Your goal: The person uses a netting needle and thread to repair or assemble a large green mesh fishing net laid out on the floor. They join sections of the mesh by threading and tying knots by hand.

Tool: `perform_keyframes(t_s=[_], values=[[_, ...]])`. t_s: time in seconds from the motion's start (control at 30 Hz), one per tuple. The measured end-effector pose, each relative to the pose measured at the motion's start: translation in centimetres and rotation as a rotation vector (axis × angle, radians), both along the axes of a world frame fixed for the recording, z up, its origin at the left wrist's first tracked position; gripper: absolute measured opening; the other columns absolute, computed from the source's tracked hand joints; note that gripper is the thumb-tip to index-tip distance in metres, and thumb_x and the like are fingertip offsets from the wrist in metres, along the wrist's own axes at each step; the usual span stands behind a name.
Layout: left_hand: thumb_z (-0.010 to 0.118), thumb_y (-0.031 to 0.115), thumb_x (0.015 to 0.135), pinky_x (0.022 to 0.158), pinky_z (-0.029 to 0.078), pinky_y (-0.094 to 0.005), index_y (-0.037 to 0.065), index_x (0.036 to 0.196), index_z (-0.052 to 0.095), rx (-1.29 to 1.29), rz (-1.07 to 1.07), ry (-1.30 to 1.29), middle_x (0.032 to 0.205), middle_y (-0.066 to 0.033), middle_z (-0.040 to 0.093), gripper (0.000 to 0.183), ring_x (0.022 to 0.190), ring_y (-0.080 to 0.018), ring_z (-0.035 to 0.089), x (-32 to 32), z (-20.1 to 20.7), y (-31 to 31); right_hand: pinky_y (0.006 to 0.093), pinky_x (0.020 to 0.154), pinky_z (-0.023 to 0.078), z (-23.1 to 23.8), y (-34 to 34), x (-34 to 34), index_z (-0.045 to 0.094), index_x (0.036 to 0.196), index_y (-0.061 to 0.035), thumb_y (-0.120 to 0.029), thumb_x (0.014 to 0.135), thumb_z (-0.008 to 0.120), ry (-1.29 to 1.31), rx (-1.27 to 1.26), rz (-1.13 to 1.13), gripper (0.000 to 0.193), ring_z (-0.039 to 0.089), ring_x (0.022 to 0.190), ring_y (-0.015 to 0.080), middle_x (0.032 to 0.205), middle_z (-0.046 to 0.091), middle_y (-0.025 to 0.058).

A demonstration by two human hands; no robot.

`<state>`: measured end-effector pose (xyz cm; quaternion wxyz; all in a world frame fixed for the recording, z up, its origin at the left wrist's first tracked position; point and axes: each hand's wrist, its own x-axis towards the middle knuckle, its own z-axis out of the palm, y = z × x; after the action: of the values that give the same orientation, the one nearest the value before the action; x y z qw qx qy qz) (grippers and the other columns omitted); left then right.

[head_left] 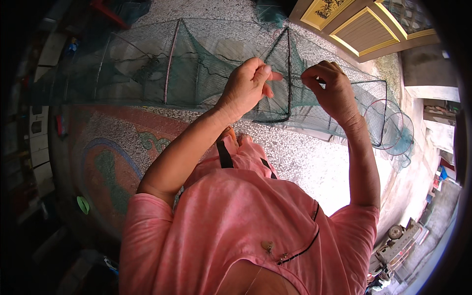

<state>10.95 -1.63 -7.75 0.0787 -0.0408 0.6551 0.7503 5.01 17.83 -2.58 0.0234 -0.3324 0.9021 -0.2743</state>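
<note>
A long, green mesh net trap (216, 54), stretched over several rectangular frames, runs from left to right in front of me. My left hand (248, 86) is raised over its middle, thumb pressed to curled fingers. To the right, my right hand (334, 91) is in a pinch, fingertips bent toward the left hand. Between the two hands stands a dark frame bar (289, 59) of the trap. If a thread or other small thing is in either pinch, it is too fine to make out. The trap's right end narrows around a reddish hoop (386, 123).
A brown and yellow panelled door (364, 32) stands at the far right. Below the trap spreads a pebbled floor with a coloured pattern (115, 172). A green leaf-shaped thing (83, 205) lies at left, and a wheeled vehicle (398, 241) stands at lower right.
</note>
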Motion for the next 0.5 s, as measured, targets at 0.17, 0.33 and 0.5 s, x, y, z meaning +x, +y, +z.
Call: perform_keyframes(t_s=[0.17, 0.33, 0.5], values=[[0.043, 0.021, 0.097, 0.049, 0.037, -0.0191, 0.006, 0.085, 0.049, 0.165, 0.139, -0.084, 0.080, -0.0064, 0.061, 0.019, 0.059, -0.0074, 0.050, 0.3, -0.3, -0.6, 0.0252, 0.066, 0.045, -0.9, -1.6, 0.2, 0.058, 0.090, -0.0068, -0.002, 0.076, 0.068, -0.253, -0.203, -0.051, 0.018, 0.054, 0.078, 0.0125, 0.085, 0.055, 0.0016], [0.045, 0.021, 0.096, 0.051, 0.040, -0.0222, 0.006, 0.087, 0.051, 0.300, 0.254, -0.135, 0.079, -0.0057, 0.059, 0.018, 0.062, -0.0099, 0.054, 0.5, -0.8, -0.6, 0.0280, 0.071, 0.043, -1.9, -4.1, 0.3, 0.062, 0.083, -0.0084, -0.008, 0.072, 0.072, 0.010, -0.287, 0.112, 0.015, 0.053, 0.081, 0.0168, 0.086, 0.052, 0.0028], [0.044, 0.014, 0.095, 0.051, 0.043, -0.0226, 0.004, 0.089, 0.049, 0.320, 0.283, -0.193, 0.080, -0.0061, 0.058, 0.012, 0.061, -0.0111, 0.056, 0.9, -0.5, -0.8, 0.0327, 0.074, 0.043, 0.4, -4.8, 0.6, 0.064, 0.082, -0.0101, -0.011, 0.068, 0.071, 0.235, -0.011, 0.202, 0.015, 0.054, 0.080, 0.0220, 0.079, 0.056, 0.0017]])
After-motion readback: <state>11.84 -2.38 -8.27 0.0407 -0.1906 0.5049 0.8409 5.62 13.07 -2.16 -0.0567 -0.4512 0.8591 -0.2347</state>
